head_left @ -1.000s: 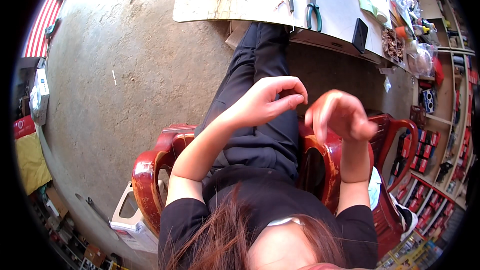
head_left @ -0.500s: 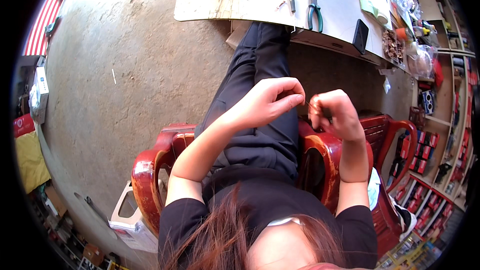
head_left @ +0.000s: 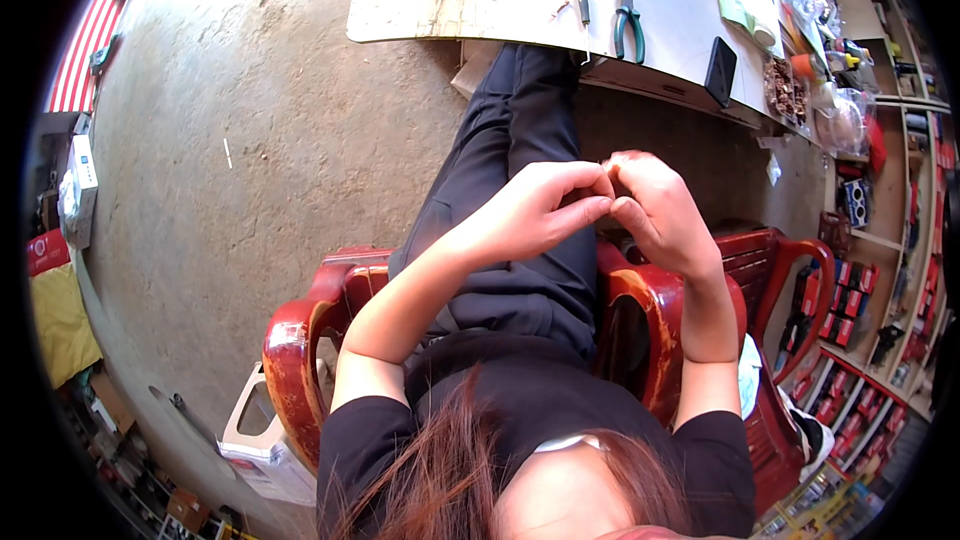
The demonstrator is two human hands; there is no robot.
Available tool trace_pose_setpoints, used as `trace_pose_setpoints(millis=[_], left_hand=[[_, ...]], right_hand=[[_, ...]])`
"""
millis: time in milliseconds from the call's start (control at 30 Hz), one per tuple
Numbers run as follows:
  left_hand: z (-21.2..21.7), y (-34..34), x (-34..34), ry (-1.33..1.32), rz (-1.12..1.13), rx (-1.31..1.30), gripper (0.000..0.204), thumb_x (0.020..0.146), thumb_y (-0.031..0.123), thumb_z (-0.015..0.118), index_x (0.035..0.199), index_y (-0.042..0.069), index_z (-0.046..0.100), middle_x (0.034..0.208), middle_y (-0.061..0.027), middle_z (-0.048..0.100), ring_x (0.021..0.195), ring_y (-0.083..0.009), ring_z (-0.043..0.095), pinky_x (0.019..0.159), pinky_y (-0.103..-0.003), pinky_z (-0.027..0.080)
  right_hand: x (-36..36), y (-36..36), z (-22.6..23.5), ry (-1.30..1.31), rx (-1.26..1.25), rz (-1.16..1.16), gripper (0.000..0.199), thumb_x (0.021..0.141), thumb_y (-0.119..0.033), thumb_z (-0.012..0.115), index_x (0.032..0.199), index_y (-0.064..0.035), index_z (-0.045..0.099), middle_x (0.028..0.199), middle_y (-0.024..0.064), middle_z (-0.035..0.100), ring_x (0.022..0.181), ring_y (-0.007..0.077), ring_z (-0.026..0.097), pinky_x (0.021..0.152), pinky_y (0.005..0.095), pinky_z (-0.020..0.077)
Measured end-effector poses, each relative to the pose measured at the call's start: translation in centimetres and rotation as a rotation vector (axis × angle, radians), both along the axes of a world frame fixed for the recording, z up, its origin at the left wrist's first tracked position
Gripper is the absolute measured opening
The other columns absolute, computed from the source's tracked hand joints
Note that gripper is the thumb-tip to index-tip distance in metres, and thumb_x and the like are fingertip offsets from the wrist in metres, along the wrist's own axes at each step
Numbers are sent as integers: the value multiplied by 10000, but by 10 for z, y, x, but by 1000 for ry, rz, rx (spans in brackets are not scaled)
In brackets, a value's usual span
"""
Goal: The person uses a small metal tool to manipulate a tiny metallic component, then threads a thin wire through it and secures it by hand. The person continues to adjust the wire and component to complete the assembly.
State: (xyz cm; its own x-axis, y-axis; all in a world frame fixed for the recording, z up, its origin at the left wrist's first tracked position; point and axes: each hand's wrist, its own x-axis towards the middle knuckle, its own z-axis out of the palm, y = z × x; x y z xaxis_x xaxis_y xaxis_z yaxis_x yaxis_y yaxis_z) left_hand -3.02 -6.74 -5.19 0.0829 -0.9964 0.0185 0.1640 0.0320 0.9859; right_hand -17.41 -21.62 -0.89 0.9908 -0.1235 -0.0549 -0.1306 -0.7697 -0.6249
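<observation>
Over my lap, my left hand (head_left: pixel 550 208) has its thumb and fingers brought together in a pinch. My right hand (head_left: pixel 662 212) meets it from the right, fingers curled over and thumb bent in, so that the tips of both hands touch or nearly touch. Whatever lies between the fingertips is hidden and too small to name. Both hands are held above my dark trousers (head_left: pixel 545 120), well short of the table. On the white table (head_left: pixel 480 0) ahead lie pliers with teal handles (head_left: pixel 629 32) and a screwdriver (head_left: pixel 583 4).
A dark phone (head_left: pixel 720 72) lies near the table's right edge, beside a bag of copper-coloured pieces (head_left: pixel 786 90) and plastic bags. Red wooden chair arms (head_left: pixel 296 340) flank me. Shelves with packaged goods (head_left: pixel 850 305) stand on the right; a white box (head_left: pixel 262 450) sits lower left.
My right hand has turned and moved up and left, closing the gap to my left hand. A thin coppery glint seen earlier between them is now hidden. My left hand has barely moved.
</observation>
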Motion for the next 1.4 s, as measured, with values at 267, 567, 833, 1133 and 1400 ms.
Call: trace_pose_setpoints(millis=[267,567,833,1133,1400], left_hand=[[-6,-1,3,45,-13,31,157,959,130,569,957,-23,606,834,-9,592,805,-63,507,730,-240,440],[-5,0,-5,-76,16,-18,153,951,147,582,950,-5,601,768,-24,553,727,-78,475,661,-246,430],[-10,1,1,119,-175,-111,183,940,162,622,923,-21,626,829,-34,636,794,-94,570,752,-253,473],[-10,2,11,200,-208,42,209,953,192,618,873,-1,616,769,20,582,758,-62,526,710,-238,452],[-9,0,0,31,-151,86,218,945,214,627,897,6,582,783,6,558,742,-69,497,678,-250,441]], right_hand=[[-6,0,5,-245,1503,142,1074,849,-823,114,1044,105,617,968,231,629,682,215,630,654,311,502],[5,5,-2,-133,134,-52,519,962,-473,475,1078,22,579,1069,210,616,1022,375,591,877,395,470],[-2,8,13,150,669,-103,609,1029,-469,351,731,4,592,602,50,557,507,140,523,503,274,417],[-13,-5,-2,129,1162,20,947,888,-776,240,810,73,653,678,116,641,522,144,588,515,231,456],[9,12,-5,-213,955,-225,976,908,-753,201,1407,71,357,1367,198,482,1298,299,452,1120,402,277]])
